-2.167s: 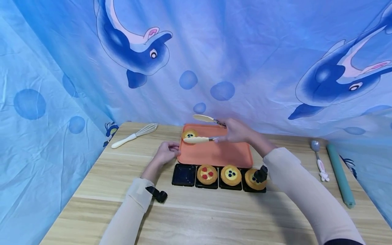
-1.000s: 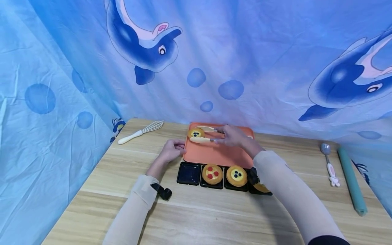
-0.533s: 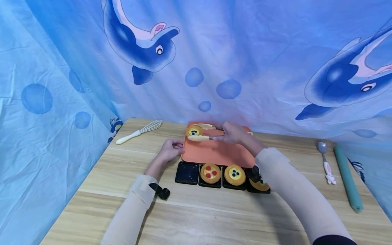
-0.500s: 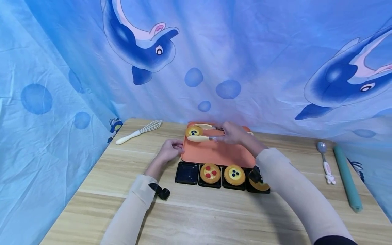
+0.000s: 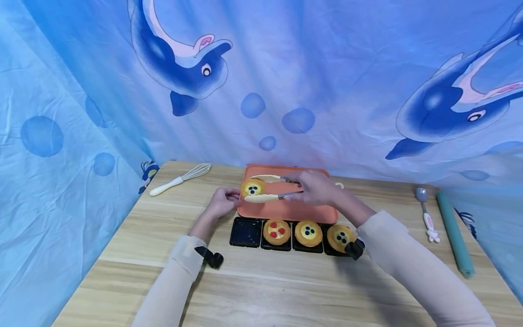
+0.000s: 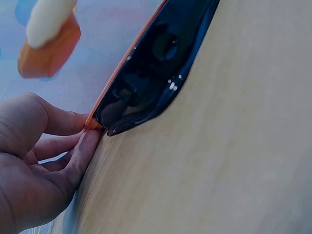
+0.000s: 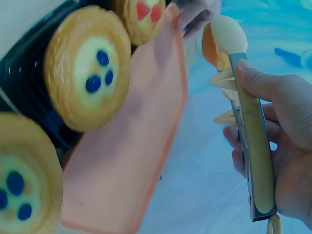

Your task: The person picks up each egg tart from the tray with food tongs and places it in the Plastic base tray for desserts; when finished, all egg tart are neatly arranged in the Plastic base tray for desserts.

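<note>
My right hand grips a pair of tongs with cream tips and metal arms. Between the tips is an egg tart with dark blue berries, held up off the orange tray; the right wrist view also shows the tart in the tongs. At the tray's left edge, my left hand pinches the rim between thumb and fingers, seen close in the left wrist view. In front of the tray stands a row of black square dishes, the leftmost dish bare.
The other dishes hold a tart with red pieces and two blueberry tarts, one in the middle and one near my right wrist. A whisk lies left; a scoop and green rolled mat lie right.
The tongs came down around the tart on the tray, closed on it and now have lifted it, moving slightly toward me. The left hand stays on the tray's edge.
</note>
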Demonstrator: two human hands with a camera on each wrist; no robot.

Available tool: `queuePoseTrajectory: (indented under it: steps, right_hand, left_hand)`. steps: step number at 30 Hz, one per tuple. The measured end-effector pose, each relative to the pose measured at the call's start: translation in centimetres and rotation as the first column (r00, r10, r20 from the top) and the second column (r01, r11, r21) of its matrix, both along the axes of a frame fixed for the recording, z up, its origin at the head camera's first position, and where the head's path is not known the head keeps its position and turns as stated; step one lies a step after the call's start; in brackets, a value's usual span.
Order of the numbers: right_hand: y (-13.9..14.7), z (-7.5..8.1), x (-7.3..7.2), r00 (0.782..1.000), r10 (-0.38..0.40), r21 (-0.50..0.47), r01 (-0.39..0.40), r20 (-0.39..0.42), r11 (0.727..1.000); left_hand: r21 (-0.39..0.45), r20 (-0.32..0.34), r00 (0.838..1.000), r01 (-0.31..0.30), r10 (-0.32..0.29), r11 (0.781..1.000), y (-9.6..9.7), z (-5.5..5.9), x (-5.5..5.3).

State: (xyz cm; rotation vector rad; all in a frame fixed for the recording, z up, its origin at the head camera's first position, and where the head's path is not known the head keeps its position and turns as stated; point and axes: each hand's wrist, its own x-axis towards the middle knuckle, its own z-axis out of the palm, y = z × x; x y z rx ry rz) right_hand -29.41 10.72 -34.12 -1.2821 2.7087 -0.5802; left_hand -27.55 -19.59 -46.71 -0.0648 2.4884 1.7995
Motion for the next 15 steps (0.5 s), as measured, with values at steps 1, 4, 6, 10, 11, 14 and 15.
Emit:
queuePoseTrajectory:
  steps: [1, 4, 6, 10, 11, 14, 15]
  right_hand:
    - [0.0, 0.1, 0.3, 1.0, 0.002, -0.001, -0.002, -0.005, 1.0]
    - [0.0, 0.3, 1.3, 1.0, 0.008, -0.019, -0.009, -0.013, 1.0]
    - [0.1, 0.3, 1.8, 1.0, 0.017, -0.027, -0.018, -0.013, 0.999]
    - [0.3, 0.1, 2.7, 0.998, 0.052, -0.048, -0.051, 0.017, 0.998]
    - [0.4, 0.1, 2.9, 0.998, 0.057, -0.047, -0.057, 0.016, 0.997]
    - [0.3, 0.0, 3.7, 0.998, 0.063, -0.044, -0.062, 0.016, 0.997]
    - [0.3, 0.0, 3.9, 0.998, 0.061, -0.042, -0.061, 0.007, 0.997]
  left_hand:
    - [0.0, 0.002, 1.0, -0.005, 0.005, 1.0, 0.0, 0.0, 0.0]
    - [-0.012, 0.008, 1.0, -0.012, 0.012, 1.0, -0.1, 0.1, 0.0]
    - [-0.017, 0.012, 1.0, -0.016, 0.016, 1.0, -0.1, 0.1, 0.0]
    - [-0.004, 0.019, 1.0, -0.02, 0.02, 1.0, 0.0, 0.1, 0.1]
    - [-0.001, 0.016, 1.0, -0.02, 0.02, 1.0, 0.0, 0.1, 0.1]
    - [0.0, 0.006, 1.0, -0.003, 0.003, 1.0, -0.1, 0.1, 0.1]
    - [-0.008, -0.002, 1.0, 0.005, -0.005, 1.0, -0.2, 0.1, 0.1]
